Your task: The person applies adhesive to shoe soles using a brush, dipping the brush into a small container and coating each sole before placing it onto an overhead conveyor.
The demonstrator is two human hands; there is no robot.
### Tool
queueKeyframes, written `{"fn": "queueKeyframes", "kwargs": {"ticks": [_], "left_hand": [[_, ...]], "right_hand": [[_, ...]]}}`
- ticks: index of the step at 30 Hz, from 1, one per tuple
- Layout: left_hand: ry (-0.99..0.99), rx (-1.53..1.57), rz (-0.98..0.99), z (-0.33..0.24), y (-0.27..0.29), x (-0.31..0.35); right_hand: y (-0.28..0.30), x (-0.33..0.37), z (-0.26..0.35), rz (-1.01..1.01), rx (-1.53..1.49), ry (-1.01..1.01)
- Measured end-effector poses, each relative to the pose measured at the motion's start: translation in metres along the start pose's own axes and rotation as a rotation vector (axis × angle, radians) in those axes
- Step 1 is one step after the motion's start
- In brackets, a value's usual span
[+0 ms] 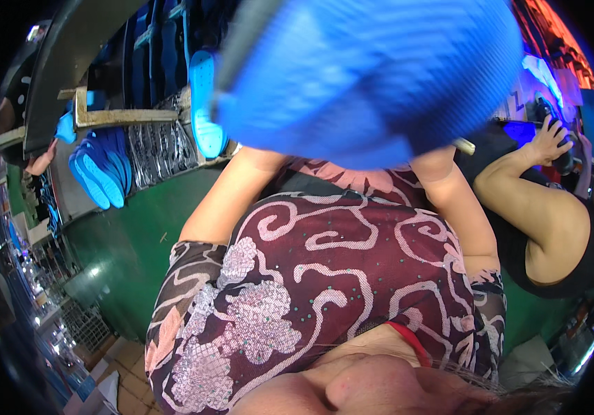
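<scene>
A large bright blue object [297, 83] with a finely ribbed surface fills the upper middle, close up and blurred. Dark grey runs along its left edge; its kind is not clear. It is raised in front of me, and both forearms reach up to its lower edge. My left hand [260, 159] shows only its wrist end below the blue object. On the other side, my right hand [435, 164] is likewise covered apart from the wrist. Both seem closed on the object, though the fingers are hidden. A light blue sole [207, 107] stands just left of it.
Several blue soles [93, 176] lean by dark, shiny, plastic-like pieces [162, 153] under a wooden frame [127, 117]. Dark blue pieces [165, 48] hang behind. A green surface [151, 214] lies below. At right, a co-worker's hand [549, 144] is near a dark object; another person's hand [41, 160] shows at left.
</scene>
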State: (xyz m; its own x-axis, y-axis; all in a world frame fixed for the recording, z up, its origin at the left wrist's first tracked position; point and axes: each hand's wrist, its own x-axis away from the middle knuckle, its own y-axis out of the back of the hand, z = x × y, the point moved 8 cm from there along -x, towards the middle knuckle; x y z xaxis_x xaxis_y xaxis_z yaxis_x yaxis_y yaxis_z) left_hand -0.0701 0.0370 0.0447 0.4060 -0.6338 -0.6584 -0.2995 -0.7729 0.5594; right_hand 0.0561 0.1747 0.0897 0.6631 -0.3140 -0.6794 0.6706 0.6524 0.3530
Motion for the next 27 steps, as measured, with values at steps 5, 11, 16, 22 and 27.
{"fn": "queueKeyframes", "kwargs": {"ticks": [5, 11, 16, 22, 27], "left_hand": [[0.23, 0.475, -0.07, 0.007, 0.017, -0.018], [0.65, 1.043, 0.354, -0.028, 0.02, -0.031], [0.58, 1.161, 0.847, -0.091, -0.02, -0.082], [0.727, 1.709, 0.575, -0.144, -0.17, -0.329], [0.656, 1.839, 0.802, -0.184, -0.209, -0.373]], "right_hand": [[0.043, 0.027, -0.033, -0.138, 0.06, -0.21], [0.077, 0.072, -0.059, -0.334, -0.008, -0.346], [0.075, 0.085, -0.03, -0.331, 0.066, -0.427], [0.067, 0.097, -0.033, -0.433, 0.138, -0.411], [0.075, 0.112, -0.052, -0.487, 0.091, -0.547]]}}
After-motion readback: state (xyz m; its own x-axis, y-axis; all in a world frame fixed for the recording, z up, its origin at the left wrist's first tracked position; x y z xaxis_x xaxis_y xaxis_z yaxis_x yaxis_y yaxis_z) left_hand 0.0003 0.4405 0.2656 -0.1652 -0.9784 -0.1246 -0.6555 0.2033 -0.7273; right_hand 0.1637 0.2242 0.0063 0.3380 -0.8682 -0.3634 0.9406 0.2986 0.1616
